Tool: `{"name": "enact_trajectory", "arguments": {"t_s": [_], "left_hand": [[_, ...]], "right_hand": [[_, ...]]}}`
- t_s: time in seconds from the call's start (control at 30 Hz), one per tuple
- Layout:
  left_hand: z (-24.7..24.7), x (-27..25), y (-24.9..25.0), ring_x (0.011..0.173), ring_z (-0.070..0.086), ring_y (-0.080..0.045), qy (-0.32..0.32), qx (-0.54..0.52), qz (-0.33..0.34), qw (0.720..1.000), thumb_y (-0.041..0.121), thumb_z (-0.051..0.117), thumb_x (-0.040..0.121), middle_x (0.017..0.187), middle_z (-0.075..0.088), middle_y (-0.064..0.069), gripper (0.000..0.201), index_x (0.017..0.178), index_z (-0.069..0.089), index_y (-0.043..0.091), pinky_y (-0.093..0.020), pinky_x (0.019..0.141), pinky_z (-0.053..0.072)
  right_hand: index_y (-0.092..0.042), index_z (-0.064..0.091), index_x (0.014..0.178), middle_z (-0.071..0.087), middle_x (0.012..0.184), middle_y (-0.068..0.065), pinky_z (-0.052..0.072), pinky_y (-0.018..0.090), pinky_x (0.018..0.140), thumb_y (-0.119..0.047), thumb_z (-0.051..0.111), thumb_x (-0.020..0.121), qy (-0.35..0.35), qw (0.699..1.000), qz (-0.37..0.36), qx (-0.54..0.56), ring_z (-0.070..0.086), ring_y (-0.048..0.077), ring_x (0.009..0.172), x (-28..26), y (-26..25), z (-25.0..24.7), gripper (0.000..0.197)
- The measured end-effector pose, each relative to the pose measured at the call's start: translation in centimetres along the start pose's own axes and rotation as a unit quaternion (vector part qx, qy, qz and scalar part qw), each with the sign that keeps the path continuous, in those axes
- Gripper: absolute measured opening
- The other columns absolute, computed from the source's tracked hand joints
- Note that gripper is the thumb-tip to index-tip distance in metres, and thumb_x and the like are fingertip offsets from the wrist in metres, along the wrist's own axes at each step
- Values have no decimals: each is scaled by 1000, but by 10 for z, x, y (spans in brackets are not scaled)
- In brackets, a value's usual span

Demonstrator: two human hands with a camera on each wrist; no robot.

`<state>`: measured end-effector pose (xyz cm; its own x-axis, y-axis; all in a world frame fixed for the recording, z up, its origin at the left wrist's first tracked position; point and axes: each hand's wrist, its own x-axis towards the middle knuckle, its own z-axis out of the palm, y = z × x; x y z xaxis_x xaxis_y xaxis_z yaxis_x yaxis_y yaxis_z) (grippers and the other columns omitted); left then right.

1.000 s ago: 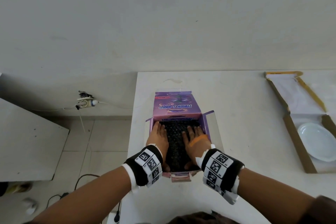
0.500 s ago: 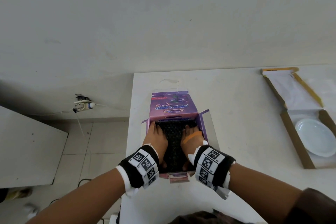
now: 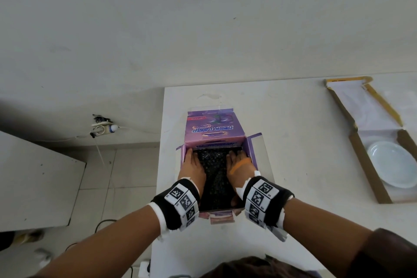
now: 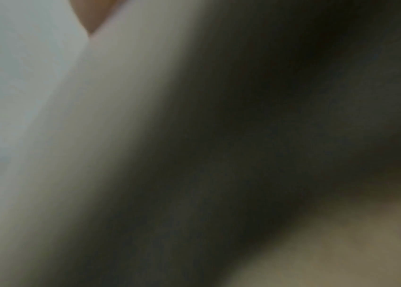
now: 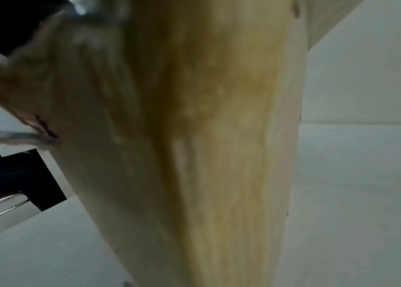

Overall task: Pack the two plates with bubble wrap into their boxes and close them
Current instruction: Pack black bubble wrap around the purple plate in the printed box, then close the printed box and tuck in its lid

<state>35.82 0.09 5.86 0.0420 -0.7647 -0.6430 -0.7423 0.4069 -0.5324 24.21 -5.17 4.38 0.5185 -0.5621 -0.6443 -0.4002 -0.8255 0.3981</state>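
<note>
Here, hands (image 3: 216,166) flat, purple box (image 3: 215,133)

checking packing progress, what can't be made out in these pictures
- Any plate in the purple box: head view, black bubble wrap and both hands cover it.
- Left hand fingertips: left wrist view too blurred.
- White plate in the brown box: cut off by the right edge.
</note>
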Motion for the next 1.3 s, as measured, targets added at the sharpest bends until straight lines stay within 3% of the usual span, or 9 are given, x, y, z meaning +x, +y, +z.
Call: {"name": "enact_trajectory", "arguments": {"t_s": [0.33, 0.5, 0.6, 0.73, 0.87, 0.97, 1.03, 1.13, 1.3], "left_hand": [[0, -5, 3, 140, 17, -40, -3, 15, -4, 1000, 43, 38, 96, 149, 29, -21, 63, 144, 28, 4, -56, 113, -3], [8, -19, -8, 127, 39, -38, 172, -149, -16, 974, 40, 63, 75, 130, 51, -22, 59, 121, 57, 4, -54, 113, -1], [17, -29, -14, 109, 59, -35, 323, -278, -20, 904, 38, 78, 49, 113, 64, -18, 54, 94, 70, 9, -50, 108, 16], [38, -49, -8, 120, 43, -28, 439, -441, -163, 766, 42, 49, 76, 124, 56, -16, 48, 111, 59, 10, -47, 110, 12], [64, -61, 7, 117, 51, -31, 323, -625, -285, 652, 59, 50, 79, 126, 58, -13, 67, 123, 53, 8, -49, 107, 30], [68, -68, 20, 115, 55, -27, 249, -746, -288, 547, 58, 59, 81, 125, 61, -7, 66, 127, 52, 12, -41, 99, 43], [65, -73, 22, 97, 62, -21, 271, -767, -277, 512, 60, 56, 81, 102, 68, 2, 54, 112, 59, 17, -33, 84, 48], [59, -77, 20, 77, 58, -9, 313, -778, -287, 463, 42, 59, 88, 82, 62, 12, 28, 100, 61, 17, -22, 68, 41], [50, -80, 19, 70, 56, -6, 414, -793, -224, 386, 40, 43, 92, 73, 63, 10, 23, 85, 63, 32, -17, 70, 45]], "right_hand": [[5, 4, 146, 8, 155, 25, 1, 54, 116, -28, 32, 101, 14, 999, -12, 31, 8, 41, 143, -8, 4, 1, 63], [-6, 31, 142, 34, 144, 27, -2, 58, 116, -55, 62, 77, 152, 978, -44, 134, 29, 41, 135, -33, 9, -7, 87], [-14, 69, 101, 67, 109, 16, 24, 53, 112, -56, 79, 49, 330, 916, -34, 227, 63, 32, 104, -57, 16, -7, 68], [-16, 69, 94, 67, 106, 5, 38, 38, 97, -31, 59, 80, 539, 740, 87, 394, 62, 21, 99, -80, 31, 13, 22], [-17, 63, 90, 66, 88, -3, 41, 25, 75, -19, 52, 92, 407, 596, 235, 651, 59, 18, 84, -90, 42, 43, 11], [-12, 63, 86, 66, 74, -2, 44, 26, 67, -17, 54, 92, 238, 482, 225, 813, 62, 21, 73, -76, 42, 64, 12], [-10, 63, 82, 64, 69, -3, 46, 29, 66, -21, 56, 92, 196, 474, 198, 835, 59, 18, 69, -69, 41, 68, 16], [-14, 64, 78, 63, 70, -4, 44, 31, 67, -25, 57, 90, 191, 538, 177, 802, 54, 14, 67, -62, 37, 66, 18], [-15, 62, 76, 69, 78, 0, 48, 34, 73, -39, 58, 88, 191, 558, 166, 790, 67, 22, 82, -56, 29, 57, 27]]}}
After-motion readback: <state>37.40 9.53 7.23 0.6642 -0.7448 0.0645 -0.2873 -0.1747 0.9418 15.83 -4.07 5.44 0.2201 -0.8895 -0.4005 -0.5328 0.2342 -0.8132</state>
